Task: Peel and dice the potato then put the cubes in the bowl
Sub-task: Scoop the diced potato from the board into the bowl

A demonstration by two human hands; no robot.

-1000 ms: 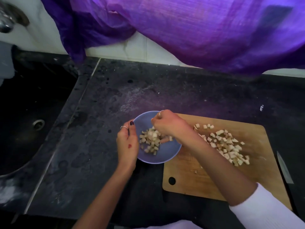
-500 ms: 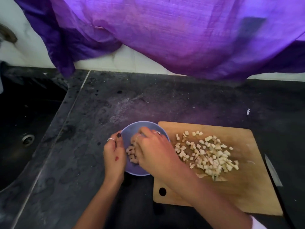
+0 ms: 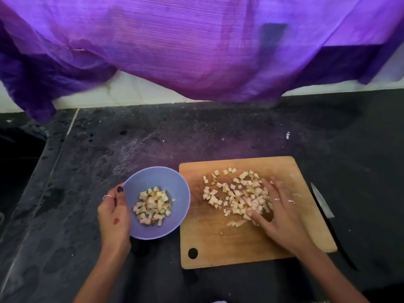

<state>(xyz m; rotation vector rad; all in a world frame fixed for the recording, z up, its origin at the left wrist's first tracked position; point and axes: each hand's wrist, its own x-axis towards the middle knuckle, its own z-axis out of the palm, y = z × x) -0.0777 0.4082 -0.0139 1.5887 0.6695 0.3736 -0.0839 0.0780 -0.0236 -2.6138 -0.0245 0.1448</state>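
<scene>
Mid-transfer, by the look of it: dicing done, cubes going from cutting board [image 3: 244, 246] to bowl [image 3: 140, 184].

Landmark: the cutting board, lying on the dark tabletop [image 3: 153, 136].

- Bowl: just left of the board, rim close against the board's left edge. Holds a modest heap of potato cubes [image 3: 153, 205].
- Left hand [image 3: 113, 215]: on the bowl's far side from the board, thumb hooked over the rim, fingers apparently round the outside wall. Grip closed on the bowl, steadying it.
- Right hand [image 3: 277, 213]: on the board's right half, fingers spread and laid flat over the right side of the loose pile of cubes [image 3: 231, 197]. Grip open, nothing pinched; touching and covering cubes only.
- Loose pile: upper middle of the board, larger than the heap in the bowl. A few strays toward the board's upper left and just below the pile.
- Knife [image 3: 323, 204]: off the board, just beyond its right edge, lying on the tabletop, untouched.
- Purple cloth [image 3: 196, 51]: hanging well behind the board.

Judged roughly a third moved. Next move likely calls for curling the right fingers to gather a handful, or sweeping leftward across the board to the rim. Risk: cubes dropping into the slight gap between board and bowl.
</scene>
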